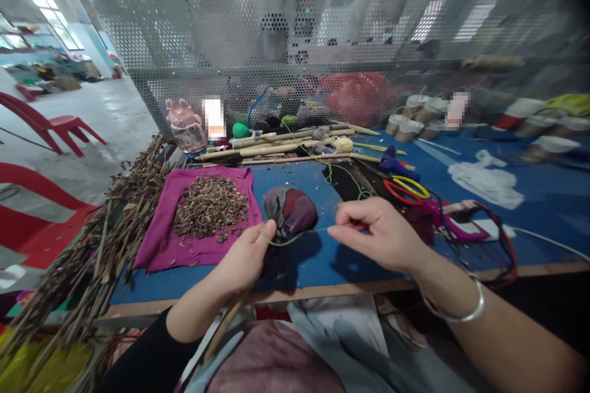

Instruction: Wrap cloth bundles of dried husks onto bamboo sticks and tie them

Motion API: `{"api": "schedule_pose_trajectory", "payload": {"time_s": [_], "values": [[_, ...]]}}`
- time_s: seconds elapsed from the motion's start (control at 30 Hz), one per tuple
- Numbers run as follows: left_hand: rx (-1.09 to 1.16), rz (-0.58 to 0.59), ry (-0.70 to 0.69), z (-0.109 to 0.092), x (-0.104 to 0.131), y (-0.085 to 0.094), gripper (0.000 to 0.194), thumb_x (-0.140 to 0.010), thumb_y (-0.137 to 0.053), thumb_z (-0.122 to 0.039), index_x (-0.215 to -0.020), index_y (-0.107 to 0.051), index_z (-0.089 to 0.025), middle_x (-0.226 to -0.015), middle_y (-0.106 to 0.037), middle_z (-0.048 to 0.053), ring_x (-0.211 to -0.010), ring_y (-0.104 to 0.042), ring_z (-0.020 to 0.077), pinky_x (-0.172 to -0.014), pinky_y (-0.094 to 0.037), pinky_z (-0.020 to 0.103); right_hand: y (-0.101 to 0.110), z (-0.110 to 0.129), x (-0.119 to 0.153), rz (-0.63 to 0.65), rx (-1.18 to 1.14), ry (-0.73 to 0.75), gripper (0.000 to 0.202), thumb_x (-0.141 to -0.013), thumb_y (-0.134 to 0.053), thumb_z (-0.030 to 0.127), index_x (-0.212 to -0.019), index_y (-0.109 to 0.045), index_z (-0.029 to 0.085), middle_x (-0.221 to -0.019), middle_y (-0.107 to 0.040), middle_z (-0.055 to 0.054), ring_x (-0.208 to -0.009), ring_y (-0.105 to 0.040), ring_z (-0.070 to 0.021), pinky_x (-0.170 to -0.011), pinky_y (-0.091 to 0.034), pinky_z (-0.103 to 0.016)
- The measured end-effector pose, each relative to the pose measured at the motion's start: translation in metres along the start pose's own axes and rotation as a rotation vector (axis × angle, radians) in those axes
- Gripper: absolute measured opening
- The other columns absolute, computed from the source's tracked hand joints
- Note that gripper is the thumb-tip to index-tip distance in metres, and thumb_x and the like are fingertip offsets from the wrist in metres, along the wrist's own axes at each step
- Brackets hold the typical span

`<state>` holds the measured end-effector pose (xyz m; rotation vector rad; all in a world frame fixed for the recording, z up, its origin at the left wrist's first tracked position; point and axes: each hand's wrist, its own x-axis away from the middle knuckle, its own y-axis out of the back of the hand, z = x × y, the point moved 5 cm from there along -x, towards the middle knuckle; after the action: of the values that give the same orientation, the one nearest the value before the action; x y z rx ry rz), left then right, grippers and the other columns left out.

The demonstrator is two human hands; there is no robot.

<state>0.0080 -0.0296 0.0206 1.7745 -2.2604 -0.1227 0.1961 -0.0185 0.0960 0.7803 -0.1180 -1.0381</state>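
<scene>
My left hand (246, 255) is closed at the lower left side of a round cloth-wrapped bundle (299, 210), patched in grey, maroon and dark purple. A wooden stick (225, 325) runs down from beneath this hand; whether it joins the bundle is hidden by the fingers. Thin green string (295, 239) loops around my left thumb and stretches across the bundle's front to my right hand (369, 230), which pinches it between thumb and forefinger. A silver bangle circles the right wrist. More green string trails over the table behind the right hand.
Dry chopped plant bits (209, 206) lie on a magenta cloth (159, 227), left of the bundle. Dried stalks (104, 233) lean at the table's left edge. Bamboo sticks (276, 148) lie before a perforated metal screen (207, 24). Scissors with red and yellow handles (408, 189) sit at right.
</scene>
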Motion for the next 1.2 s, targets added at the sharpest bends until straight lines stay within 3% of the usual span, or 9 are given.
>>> {"api": "schedule_pose_trajectory", "payload": {"time_s": [0.1,0.2,0.4,0.57,0.77,0.83,0.97,1.1,1.2], "values": [[-0.097,0.049,-0.052,-0.010,0.003,-0.009,0.047,-0.089,-0.031,-0.058,-0.076,-0.050,-0.017,-0.072,-0.047,-0.001,-0.069,-0.041,0.0148,-0.064,-0.035,0.026,0.007,0.027,-0.015,0.086,0.213,0.232,0.029,-0.082,-0.054,0.023,-0.055,-0.048,0.016,-0.050,-0.039,0.005,-0.047,-0.032,-0.0052,-0.046,-0.026,-0.020],[-0.166,0.121,-0.046,-0.016,0.008,-0.017,0.042,-0.091,-0.029,-0.052,-0.077,-0.049,-0.017,-0.070,-0.044,-0.001,-0.066,-0.038,0.0142,-0.060,-0.032,0.026,0.009,0.037,-0.032,0.162,0.277,0.323,0.026,-0.082,-0.053,0.022,-0.057,-0.051,0.016,-0.050,-0.041,0.005,-0.046,-0.033,-0.0052,-0.047,-0.026,-0.019],[-0.189,0.138,-0.055,-0.015,0.013,-0.021,0.040,-0.091,-0.029,-0.052,-0.071,-0.041,-0.020,-0.066,-0.038,-0.003,-0.061,-0.035,0.0130,-0.055,-0.029,0.025,0.000,0.022,-0.059,0.263,0.185,0.227,0.029,-0.082,-0.053,0.029,-0.055,-0.049,0.018,-0.047,-0.038,0.006,-0.045,-0.033,-0.0060,-0.045,-0.026,-0.019],[-0.056,0.143,-0.048,-0.004,0.015,-0.022,0.046,-0.089,-0.031,-0.058,-0.072,-0.046,-0.017,-0.067,-0.040,-0.002,-0.063,-0.036,0.0121,-0.055,-0.031,0.024,-0.005,0.024,-0.056,0.281,0.197,0.222,0.031,-0.079,-0.052,0.028,-0.051,-0.045,0.018,-0.047,-0.037,0.006,-0.045,-0.031,-0.0059,-0.046,-0.025,-0.021],[0.350,0.045,0.256,0.015,0.003,-0.015,0.043,-0.087,-0.040,-0.057,-0.073,-0.052,-0.018,-0.051,-0.041,-0.005,-0.039,-0.038,0.0099,-0.036,-0.033,0.021,0.006,0.001,-0.047,0.060,0.423,0.166,0.023,-0.073,-0.052,0.022,-0.051,-0.048,0.019,-0.046,-0.039,0.004,-0.045,-0.033,-0.0078,-0.048,-0.025,-0.024],[0.324,-0.002,0.246,0.013,-0.004,-0.010,0.037,-0.090,-0.040,-0.047,-0.068,-0.049,-0.018,-0.048,-0.040,-0.006,-0.037,-0.038,0.0094,-0.034,-0.034,0.020,-0.003,-0.010,-0.042,-0.045,0.579,0.180,0.007,-0.070,-0.053,0.018,-0.067,-0.060,0.018,-0.059,-0.053,0.000,-0.054,-0.043,-0.0117,-0.053,-0.030,-0.025],[0.172,-0.064,0.237,0.012,-0.013,-0.002,0.031,-0.092,-0.039,-0.038,-0.069,-0.047,-0.018,-0.048,-0.037,-0.007,-0.037,-0.037,0.0078,-0.034,-0.035,0.018,-0.043,-0.017,-0.023,-0.211,0.698,0.381,0.035,-0.078,-0.056,0.020,-0.112,-0.064,0.020,-0.091,-0.060,-0.009,-0.079,-0.050,-0.0202,-0.070,-0.036,-0.033],[0.094,-0.071,0.247,0.013,-0.012,0.000,0.029,-0.092,-0.039,-0.038,-0.074,-0.049,-0.018,-0.050,-0.039,-0.007,-0.036,-0.039,0.0081,-0.034,-0.035,0.018,-0.067,-0.030,-0.013,-0.287,0.678,0.469,0.024,-0.088,-0.053,0.021,-0.104,-0.070,0.026,-0.074,-0.058,-0.005,-0.070,-0.046,-0.0166,-0.065,-0.033,-0.031],[0.046,-0.051,0.324,0.019,-0.011,0.000,0.030,-0.092,-0.037,-0.044,-0.079,-0.050,-0.020,-0.044,-0.039,-0.007,-0.028,-0.038,0.0095,-0.028,-0.021,0.018,-0.067,-0.037,-0.015,-0.290,0.594,0.473,0.021,-0.088,-0.054,0.021,-0.092,-0.073,0.027,-0.072,-0.060,-0.004,-0.071,-0.049,-0.0159,-0.067,-0.036,-0.031]]}}
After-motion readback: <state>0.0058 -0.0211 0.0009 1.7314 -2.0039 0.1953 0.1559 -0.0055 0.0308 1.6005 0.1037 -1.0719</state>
